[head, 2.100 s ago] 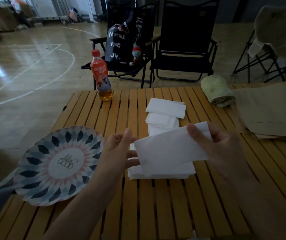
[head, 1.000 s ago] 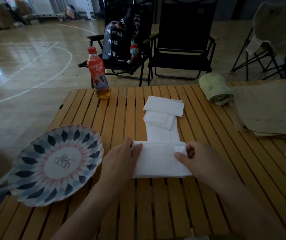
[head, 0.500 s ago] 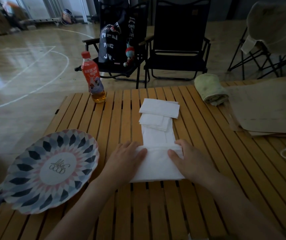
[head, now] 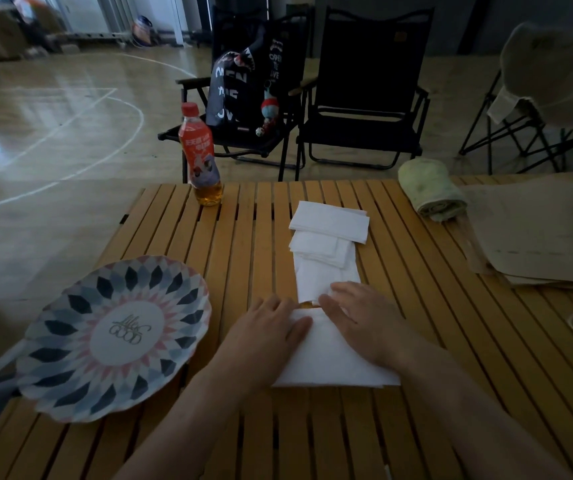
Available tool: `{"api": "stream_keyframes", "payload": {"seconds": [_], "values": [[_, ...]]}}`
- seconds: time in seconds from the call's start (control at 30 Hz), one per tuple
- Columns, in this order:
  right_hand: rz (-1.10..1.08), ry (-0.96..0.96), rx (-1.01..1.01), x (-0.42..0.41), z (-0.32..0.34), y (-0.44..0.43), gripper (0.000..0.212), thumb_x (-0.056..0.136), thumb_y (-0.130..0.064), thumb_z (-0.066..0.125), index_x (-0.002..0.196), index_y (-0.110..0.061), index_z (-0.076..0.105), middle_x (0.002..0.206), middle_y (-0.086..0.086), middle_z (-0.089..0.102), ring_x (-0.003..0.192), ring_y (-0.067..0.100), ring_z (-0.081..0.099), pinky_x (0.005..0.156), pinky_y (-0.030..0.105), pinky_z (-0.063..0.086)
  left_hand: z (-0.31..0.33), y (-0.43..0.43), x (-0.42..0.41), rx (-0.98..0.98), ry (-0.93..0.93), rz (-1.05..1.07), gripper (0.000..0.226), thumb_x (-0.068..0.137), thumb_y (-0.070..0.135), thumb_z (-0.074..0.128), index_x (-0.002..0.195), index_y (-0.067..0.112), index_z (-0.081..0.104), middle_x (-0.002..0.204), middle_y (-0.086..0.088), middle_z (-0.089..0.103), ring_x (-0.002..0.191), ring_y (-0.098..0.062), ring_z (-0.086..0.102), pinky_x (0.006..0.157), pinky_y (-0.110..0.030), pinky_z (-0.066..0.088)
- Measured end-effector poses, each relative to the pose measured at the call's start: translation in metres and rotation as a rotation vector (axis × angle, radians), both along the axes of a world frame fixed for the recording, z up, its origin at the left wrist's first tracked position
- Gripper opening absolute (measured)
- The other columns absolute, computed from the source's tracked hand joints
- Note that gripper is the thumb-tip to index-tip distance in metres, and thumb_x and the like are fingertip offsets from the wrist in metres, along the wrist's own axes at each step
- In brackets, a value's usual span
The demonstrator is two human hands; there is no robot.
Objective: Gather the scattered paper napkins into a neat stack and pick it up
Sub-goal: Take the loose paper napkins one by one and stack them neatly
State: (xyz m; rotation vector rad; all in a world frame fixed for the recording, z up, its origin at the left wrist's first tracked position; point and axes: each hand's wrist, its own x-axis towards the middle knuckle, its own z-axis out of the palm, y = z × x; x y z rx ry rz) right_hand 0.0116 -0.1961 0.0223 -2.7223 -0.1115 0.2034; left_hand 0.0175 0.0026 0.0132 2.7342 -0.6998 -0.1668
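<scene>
A low stack of white paper napkins (head: 326, 362) lies on the slatted wooden table (head: 416, 341) right in front of me. My left hand (head: 267, 330) rests flat on its left part, fingers spread. My right hand (head: 357, 323) lies flat over its far right part, fingertips touching the near edge of another napkin (head: 323, 275) just beyond. Two more folded napkins lie further back in a line: a small one (head: 319, 247) and the farthest one (head: 330, 221). A narrow gap of table shows between the stack and the napkin beyond.
A patterned paper plate (head: 115, 337) overhangs the table's left edge. An orange drink bottle (head: 200, 157) stands at the far left. A rolled green towel (head: 432, 188) and brown paper sheets (head: 537, 230) lie at the right. Black folding chairs (head: 364, 98) stand behind the table.
Both hands laid the held napkin down onto the near stack and flattened it. My right hand's fingertips have since slid forward to the edge of the napkin beyond.
</scene>
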Motion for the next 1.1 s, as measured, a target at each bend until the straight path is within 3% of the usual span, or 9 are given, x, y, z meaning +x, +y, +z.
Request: {"api": "stream_keyframes", "payload": {"seconds": [0.07,0.17,0.43,0.57,0.73,0.83,0.97,1.1], "values": [[-0.011,-0.004,-0.005,0.0,-0.003,-0.001,0.076,0.093,-0.072,0.01,0.143,-0.03,0.049,0.153,-0.01,0.043,0.138,0.008,0.036,0.114,0.036,0.03,0.0,0.0,-0.003,0.051,-0.05,-0.055,0.041,0.099,0.05,0.043,0.134,0.034,0.028,0.138,0.003,0.035,0.125,-0.014,0.035,0.102,-0.032,0.039],[-0.038,-0.01,0.006,-0.002,-0.005,-0.001,0.074,0.093,-0.072,0.012,0.14,-0.031,0.053,0.149,-0.011,0.046,0.133,0.007,0.041,0.107,0.032,0.033,0.001,-0.001,-0.002,-0.008,-0.015,0.016,0.039,0.101,0.053,0.035,0.135,0.033,0.033,0.136,0.005,0.04,0.123,-0.012,0.038,0.102,-0.031,0.038],[-0.041,-0.028,0.012,-0.002,-0.003,-0.001,0.069,0.098,-0.066,0.02,0.146,-0.024,0.046,0.152,-0.009,0.042,0.134,0.008,0.041,0.109,0.031,0.036,0.003,-0.003,-0.003,0.01,-0.014,0.012,0.041,0.101,0.053,0.034,0.135,0.031,0.035,0.136,0.004,0.04,0.123,-0.012,0.039,0.103,-0.033,0.04],[-0.122,-0.257,0.105,-0.004,0.005,-0.004,0.058,0.101,-0.057,0.029,0.142,-0.022,0.05,0.147,-0.006,0.048,0.128,0.007,0.046,0.102,0.025,0.039,0.007,-0.003,-0.005,-0.006,-0.026,0.016,0.037,0.1,0.053,0.038,0.131,0.034,0.033,0.133,0.005,0.04,0.121,-0.012,0.04,0.101,-0.033,0.042],[-0.148,-0.61,0.159,-0.009,0.027,-0.013,0.03,0.096,-0.019,0.061,0.124,-0.011,0.066,0.128,0.004,0.065,0.116,0.013,0.06,0.096,0.033,0.054,0.008,-0.001,-0.005,0.042,-0.089,-0.053,0.033,0.099,0.051,0.042,0.125,0.034,0.029,0.132,0.003,0.039,0.118,-0.013,0.039,0.098,-0.033,0.044],[-0.193,-0.7,0.193,-0.017,0.039,-0.018,0.023,0.085,-0.023,0.069,0.105,-0.011,0.07,0.106,0.0,0.071,0.096,0.011,0.065,0.078,0.015,0.051,0.007,0.0,-0.002,-0.061,-0.097,0.062,0.042,0.097,0.058,0.035,0.131,0.033,0.036,0.13,0.009,0.044,0.112,-0.006,0.041,0.094,-0.027,0.04],[-0.316,-0.691,0.542,-0.027,0.053,-0.016,0.021,0.086,-0.023,0.071,0.106,-0.023,0.065,0.099,-0.013,0.067,0.091,0.0,0.065,0.068,0.008,0.053,0.014,-0.002,-0.002,-0.25,-0.112,0.18,0.057,0.09,0.065,0.043,0.137,0.037,0.029,0.14,0.012,0.038,0.112,0.002,0.032,0.094,-0.025,0.031],[-0.334,-0.42,1.073,-0.036,0.064,-0.017,0.016,0.094,-0.019,0.061,0.099,-0.03,0.071,0.099,-0.012,0.073,0.094,0.006,0.071,0.062,0.017,0.057,0.028,-0.005,-0.003,-0.526,-0.08,0.22,0.081,0.072,0.068,0.067,0.137,0.047,0.023,0.139,0.022,0.032,0.117,0.002,0.031,0.096,-0.03,0.033]]}}
